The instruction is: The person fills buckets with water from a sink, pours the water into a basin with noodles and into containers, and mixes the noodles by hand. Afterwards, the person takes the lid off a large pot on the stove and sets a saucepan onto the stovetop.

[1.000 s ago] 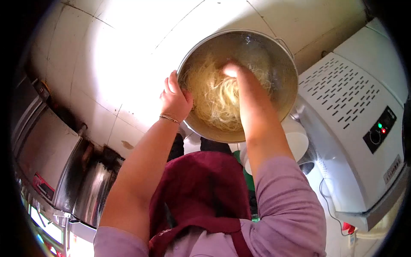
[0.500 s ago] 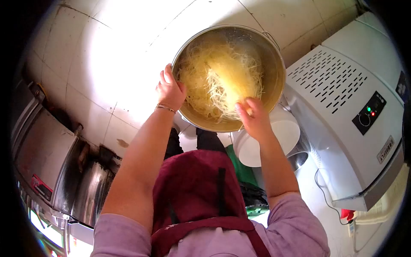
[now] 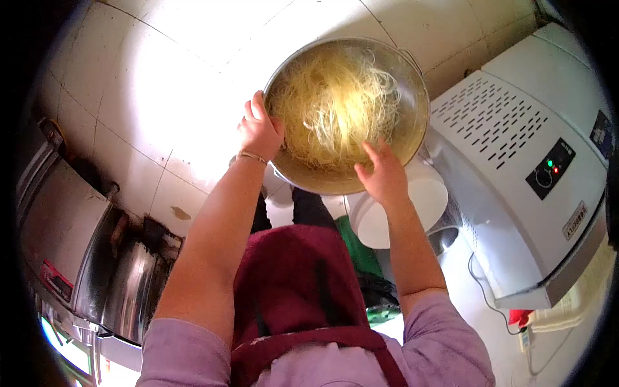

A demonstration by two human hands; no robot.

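Observation:
A wide metal basin (image 3: 418,132) with loop handles is tilted toward me, and a heap of thin pale-yellow strands (image 3: 335,106) lies inside it. Whether these are shredded potato or fine noodles I cannot tell. My left hand (image 3: 260,130) grips the basin's left rim, the thumb inside and the fingers outside. At the near right side of the basin is my right hand (image 3: 385,173), its fingers apart over the edge of the strands and nothing held in it.
A white round tub (image 3: 422,206) is below my right forearm. To the right stands a white machine (image 3: 500,161) with vent slots and lit lights. A steel pot (image 3: 132,293) sits among equipment on the left. Tiled floor (image 3: 174,84) spreads beyond the basin.
My right hand has let go of the strands and its fingers have spread. The strands have shifted and look looser. My left hand keeps its hold on the rim.

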